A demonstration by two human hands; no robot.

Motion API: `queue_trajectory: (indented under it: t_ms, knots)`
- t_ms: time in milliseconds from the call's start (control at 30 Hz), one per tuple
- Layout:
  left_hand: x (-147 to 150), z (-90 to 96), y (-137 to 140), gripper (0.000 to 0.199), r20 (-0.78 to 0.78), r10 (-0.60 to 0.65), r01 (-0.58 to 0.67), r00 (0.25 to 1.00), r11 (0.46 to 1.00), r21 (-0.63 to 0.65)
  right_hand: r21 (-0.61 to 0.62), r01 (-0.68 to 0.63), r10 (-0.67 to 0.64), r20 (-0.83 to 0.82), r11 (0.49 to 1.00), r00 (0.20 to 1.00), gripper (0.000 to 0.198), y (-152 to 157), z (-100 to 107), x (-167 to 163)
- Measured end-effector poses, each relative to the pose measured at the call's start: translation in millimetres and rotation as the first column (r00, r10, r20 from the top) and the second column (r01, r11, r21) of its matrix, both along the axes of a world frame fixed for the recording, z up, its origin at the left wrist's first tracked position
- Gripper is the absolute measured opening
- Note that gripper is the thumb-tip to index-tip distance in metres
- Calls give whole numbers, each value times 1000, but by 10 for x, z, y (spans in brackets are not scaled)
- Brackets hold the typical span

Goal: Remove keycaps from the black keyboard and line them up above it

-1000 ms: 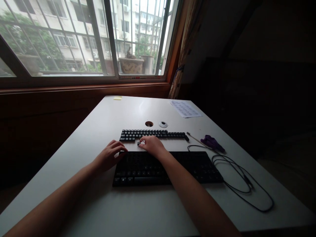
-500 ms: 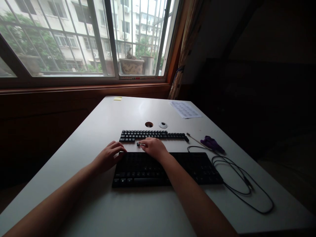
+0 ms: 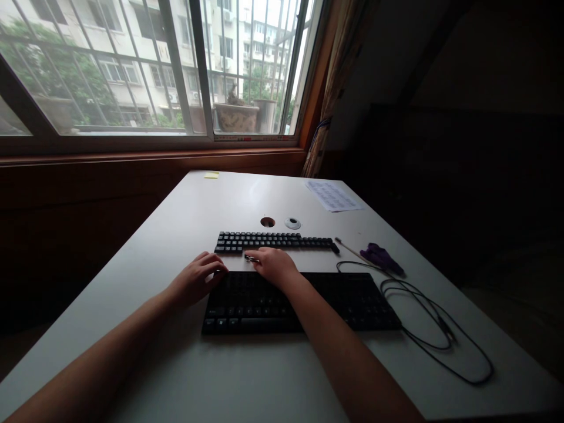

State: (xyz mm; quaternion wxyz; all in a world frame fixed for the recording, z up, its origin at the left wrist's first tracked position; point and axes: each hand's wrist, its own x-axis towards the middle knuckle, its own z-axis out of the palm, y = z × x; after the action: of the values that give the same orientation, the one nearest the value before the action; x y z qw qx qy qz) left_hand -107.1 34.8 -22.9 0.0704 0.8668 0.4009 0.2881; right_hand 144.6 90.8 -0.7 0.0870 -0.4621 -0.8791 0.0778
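Note:
A black keyboard point(image 3: 273, 323) lies on the white desk, its lower rows still bearing keycaps and its upper part looking bare and dark. My left hand point(image 3: 198, 276) grips the keyboard's far left corner with bent fingers. Above the keyboard's back edge, my right hand point(image 3: 275, 265) pinches a small metal tool that looks like a keycap puller point(image 3: 252, 258). A dark keycap point(image 3: 247, 255) is at the tool's tip; whether it touches the desk I cannot tell. Behind it, loose black keycaps point(image 3: 259, 239) stand in tight rows, with a gap in the front row.
To the right lie a thin brush point(image 3: 348, 245), a purple cloth point(image 3: 379, 258) and the coiled black cable point(image 3: 434, 305). Printed sheets point(image 3: 333, 195), a yellow note point(image 3: 211, 175), a round desk hole point(image 3: 267, 222) and its white cover point(image 3: 292, 223) are farther back.
The keycap at the tool's tip has moved slightly back towards the rows, and the tool has tilted. My left hand stays at the keyboard's corner. The whole view has shifted a little.

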Motion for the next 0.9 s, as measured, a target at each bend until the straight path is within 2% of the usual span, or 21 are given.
queue_trajectory:
  t_ms: [367, 667, 900]
  knots:
    - [-16, -22, 1, 13, 4, -4, 4, 1000, 1000, -6, 12, -6, 5, 59, 1000, 998, 44, -65, 58, -2]
    - [-9, -5, 7, 15, 18, -6, 7, 1000, 1000, -20, 63, -1, 0, 14, 998, 1000, 42, -81, 53, 30]
    - [-4, 9, -4, 15, 24, -8, 9, 1000, 1000, -23, 48, -16, 12, 78, 999, 997, 41, -80, 40, 6]
